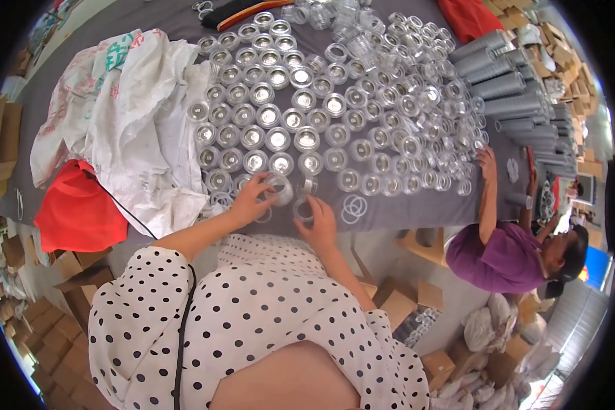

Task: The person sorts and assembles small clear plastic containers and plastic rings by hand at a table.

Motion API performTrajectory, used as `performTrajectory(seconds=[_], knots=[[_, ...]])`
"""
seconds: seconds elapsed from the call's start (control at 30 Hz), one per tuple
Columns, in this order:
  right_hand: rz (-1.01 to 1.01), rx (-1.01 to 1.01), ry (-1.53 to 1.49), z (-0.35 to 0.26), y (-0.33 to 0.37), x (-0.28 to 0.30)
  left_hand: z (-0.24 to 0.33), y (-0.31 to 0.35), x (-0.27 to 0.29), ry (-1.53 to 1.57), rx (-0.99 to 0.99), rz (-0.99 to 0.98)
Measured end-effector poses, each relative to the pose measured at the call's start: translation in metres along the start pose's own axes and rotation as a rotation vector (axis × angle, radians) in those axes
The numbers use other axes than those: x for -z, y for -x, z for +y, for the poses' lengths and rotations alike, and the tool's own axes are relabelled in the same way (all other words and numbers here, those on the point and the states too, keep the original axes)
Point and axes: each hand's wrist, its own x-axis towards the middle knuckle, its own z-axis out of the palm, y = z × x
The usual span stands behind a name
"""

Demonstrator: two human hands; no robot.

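Near the front edge of the table, my left hand (pixel 251 199) has its fingers curled round the side of a clear round container (pixel 279 187). To its right, my right hand (pixel 318 224) pinches a clear ring (pixel 301 209) between thumb and fingers; its exact shape is blurred. Just beyond that hand sits a small clear piece with a shiny part (pixel 309 186). Rows of clear round containers with silvery centres (pixel 278 139) spread across the table ahead of both hands. Several loose clear rings (pixel 352 208) lie right of my right hand.
White woven sacks (pixel 126 102) and a red cloth (pixel 78 208) lie on the left of the grey-covered table (pixel 417 213). Stacked grey cylinders (pixel 506 89) stand at the right end. A co-worker in purple (pixel 495 256) reaches in from the right. Open cardboard boxes (pixel 398 301) sit below.
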Motion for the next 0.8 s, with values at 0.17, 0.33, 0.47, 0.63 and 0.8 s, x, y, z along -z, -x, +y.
performTrajectory(seconds=[0.17,0.33,0.47,0.63,0.8], knots=[[-0.01,-0.06,-0.208,-0.025,-0.015,0.004,0.007,0.003,-0.018,0.402,0.236,-0.147],[-0.196,-0.206,-0.106,-0.013,-0.004,0.011,0.002,0.006,-0.017,0.826,0.531,0.026],[0.045,-0.313,-0.137,0.011,0.005,0.023,0.005,0.004,-0.003,0.116,0.175,-0.101],[0.148,-0.367,-0.148,0.026,-0.005,0.017,0.004,-0.003,-0.008,-0.51,-0.363,-0.207],[0.134,-0.224,0.17,0.033,-0.011,0.007,0.002,-0.008,0.0,-0.469,-0.415,-0.276]])
